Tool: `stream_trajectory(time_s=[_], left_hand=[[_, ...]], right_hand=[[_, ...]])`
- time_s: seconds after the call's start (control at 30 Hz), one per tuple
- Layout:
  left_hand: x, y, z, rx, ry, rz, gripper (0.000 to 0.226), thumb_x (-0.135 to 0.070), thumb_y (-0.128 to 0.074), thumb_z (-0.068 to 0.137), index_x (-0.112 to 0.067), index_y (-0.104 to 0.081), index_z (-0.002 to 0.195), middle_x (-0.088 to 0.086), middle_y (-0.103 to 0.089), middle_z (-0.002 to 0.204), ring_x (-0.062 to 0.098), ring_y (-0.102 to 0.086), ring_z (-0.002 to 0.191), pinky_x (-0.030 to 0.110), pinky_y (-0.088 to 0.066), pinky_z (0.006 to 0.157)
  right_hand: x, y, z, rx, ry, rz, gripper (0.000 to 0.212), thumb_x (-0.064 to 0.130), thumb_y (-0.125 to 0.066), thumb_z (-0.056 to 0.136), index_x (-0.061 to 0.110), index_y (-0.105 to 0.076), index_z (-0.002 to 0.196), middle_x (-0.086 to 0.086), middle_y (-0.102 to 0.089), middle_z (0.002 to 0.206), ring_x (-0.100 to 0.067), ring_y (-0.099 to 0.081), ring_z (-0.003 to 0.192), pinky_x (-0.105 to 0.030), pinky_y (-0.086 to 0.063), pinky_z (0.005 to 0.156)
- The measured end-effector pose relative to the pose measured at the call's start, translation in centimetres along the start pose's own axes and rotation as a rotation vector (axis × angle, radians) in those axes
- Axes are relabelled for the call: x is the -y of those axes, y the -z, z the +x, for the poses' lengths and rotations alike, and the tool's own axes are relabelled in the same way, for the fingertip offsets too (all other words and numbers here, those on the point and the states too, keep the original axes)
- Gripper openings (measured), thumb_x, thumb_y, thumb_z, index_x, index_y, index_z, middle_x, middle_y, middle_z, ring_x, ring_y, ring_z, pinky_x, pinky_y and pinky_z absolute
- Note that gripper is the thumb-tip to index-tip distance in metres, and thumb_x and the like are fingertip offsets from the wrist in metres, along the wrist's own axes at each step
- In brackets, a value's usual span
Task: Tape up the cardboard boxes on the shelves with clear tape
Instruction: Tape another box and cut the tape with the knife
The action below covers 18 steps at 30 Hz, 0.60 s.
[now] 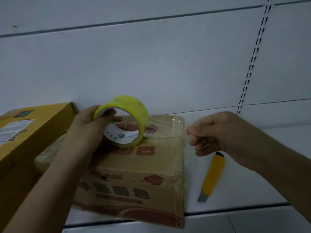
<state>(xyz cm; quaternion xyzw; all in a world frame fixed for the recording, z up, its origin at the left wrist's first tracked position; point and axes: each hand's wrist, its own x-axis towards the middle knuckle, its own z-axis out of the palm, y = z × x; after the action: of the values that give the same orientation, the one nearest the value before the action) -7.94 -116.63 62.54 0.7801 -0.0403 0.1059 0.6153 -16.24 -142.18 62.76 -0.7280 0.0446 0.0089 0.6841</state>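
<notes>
A brown cardboard box (pixel 134 179) with red print lies on the white shelf, its top flaps closed. My left hand (pixel 90 121) grips a roll of clear yellowish tape (pixel 127 113) just above the box top, fingers through its core. A clear strip of tape (pixel 166 126) runs from the roll to the right across the box top. My right hand (pixel 210 133) pinches the strip's free end just past the box's right edge.
A yellow cardboard box (pixel 28 132) with a label stands at the left, against the brown box. A yellow utility knife (pixel 212 175) lies on the white shelf (pixel 252 182) to the right of the box. The shelf's white back panel (pixel 151 64) with a slotted upright is behind.
</notes>
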Motion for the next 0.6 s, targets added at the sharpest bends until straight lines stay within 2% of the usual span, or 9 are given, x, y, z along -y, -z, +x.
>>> stream_trajectory(time_s=[0.13,0.27,0.37,0.47,0.6], left_hand=[[0.6,0.0,-0.3,-0.022,-0.035,-0.029,0.032,-0.021,-0.059,0.099,-0.038,-0.07,0.074,-0.015,-0.071,0.073,0.02,-0.067,0.087,0.04,-0.054,0.075],[0.6,0.0,-0.4,-0.003,-0.039,-0.069,0.03,-0.015,-0.056,0.098,-0.033,-0.068,0.078,-0.02,-0.069,0.062,0.013,-0.065,0.078,0.034,-0.051,0.068],[0.6,0.0,-0.3,0.006,-0.024,-0.106,0.028,-0.019,-0.056,0.099,-0.034,-0.069,0.079,-0.019,-0.07,0.064,0.016,-0.066,0.081,0.037,-0.054,0.071],[0.6,0.0,-0.3,0.015,-0.022,-0.127,0.026,-0.019,-0.057,0.099,-0.032,-0.069,0.081,-0.019,-0.07,0.064,0.016,-0.065,0.08,0.036,-0.053,0.07],[0.6,0.0,-0.2,0.025,-0.013,-0.154,0.021,-0.023,-0.057,0.1,-0.031,-0.069,0.084,-0.02,-0.071,0.065,0.015,-0.066,0.08,0.036,-0.053,0.071]], right_hand=[[-0.5,-0.2,-0.1,-0.028,0.012,0.065,0.013,0.003,-0.06,0.092,-0.006,-0.07,0.09,-0.009,-0.063,0.062,-0.011,-0.051,0.044,-0.022,-0.048,0.044],[-1.5,-0.9,-0.5,-0.074,0.047,0.089,0.016,0.004,-0.058,0.094,-0.009,-0.068,0.095,-0.008,-0.059,0.061,-0.009,-0.043,0.04,-0.021,-0.043,0.041],[-1.7,-1.4,-0.6,-0.101,0.098,0.082,0.015,0.003,-0.058,0.095,0.003,-0.069,0.105,-0.01,-0.06,0.062,-0.011,-0.044,0.04,-0.022,-0.044,0.041],[-1.8,-1.3,-0.6,-0.126,0.145,0.046,0.042,0.003,-0.06,0.094,0.024,-0.055,0.131,-0.012,-0.063,0.062,-0.014,-0.045,0.04,-0.024,-0.045,0.042],[-2.9,-2.0,-0.3,-0.144,0.12,0.071,0.045,0.004,-0.062,0.093,0.022,-0.055,0.134,-0.012,-0.064,0.063,-0.016,-0.047,0.042,-0.026,-0.046,0.043]])
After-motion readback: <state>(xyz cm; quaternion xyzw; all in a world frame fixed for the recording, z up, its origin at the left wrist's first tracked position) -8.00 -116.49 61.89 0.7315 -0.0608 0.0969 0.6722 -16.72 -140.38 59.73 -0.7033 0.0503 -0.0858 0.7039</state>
